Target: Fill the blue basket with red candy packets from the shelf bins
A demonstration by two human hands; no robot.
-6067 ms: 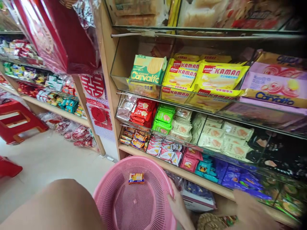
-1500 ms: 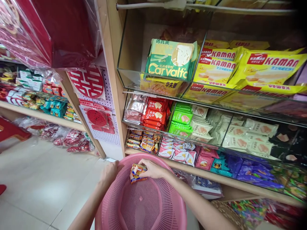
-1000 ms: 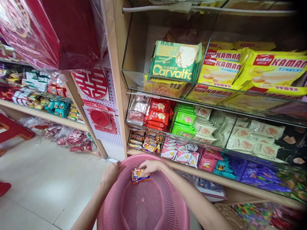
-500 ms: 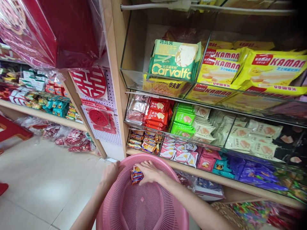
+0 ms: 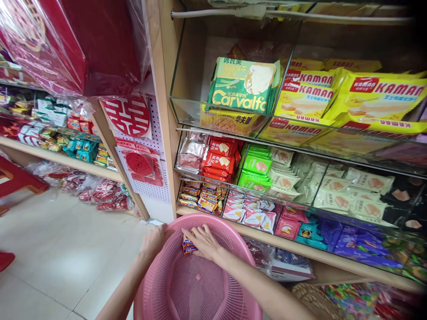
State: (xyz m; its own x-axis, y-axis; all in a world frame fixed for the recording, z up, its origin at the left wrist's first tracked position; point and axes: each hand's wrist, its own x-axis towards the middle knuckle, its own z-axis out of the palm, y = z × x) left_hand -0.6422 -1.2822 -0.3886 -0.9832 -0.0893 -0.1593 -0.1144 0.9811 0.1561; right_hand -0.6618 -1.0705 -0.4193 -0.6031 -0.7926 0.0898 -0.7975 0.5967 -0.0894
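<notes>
A round pink plastic basket [image 5: 245, 293] with perforated walls fills the lower middle of the head view. My left hand [image 5: 156, 240] is closed on its rim at the upper left. Inside, near the far wall, my right hand [image 5: 203, 242] lies over a small stack of orange and blue snack packets [image 5: 187, 246], its fingers covering the top of them. How firmly the fingers press on the stack is partly hidden. Similar small packets [image 5: 207, 204] fill the lowest shelf compartment just beyond the basket.
Glass-fronted shelves [image 5: 333, 155] of wrapped snacks rise ahead and to the right. A large red bag in clear plastic [image 5: 106, 49] hangs at upper left. A woven basket [image 5: 313, 298] stands at lower right, and red stools [image 5: 20, 180] are at far left.
My right hand has shifted slightly left over the packets, covering more of them. My left hand stays on the rim. The view has moved slightly.
</notes>
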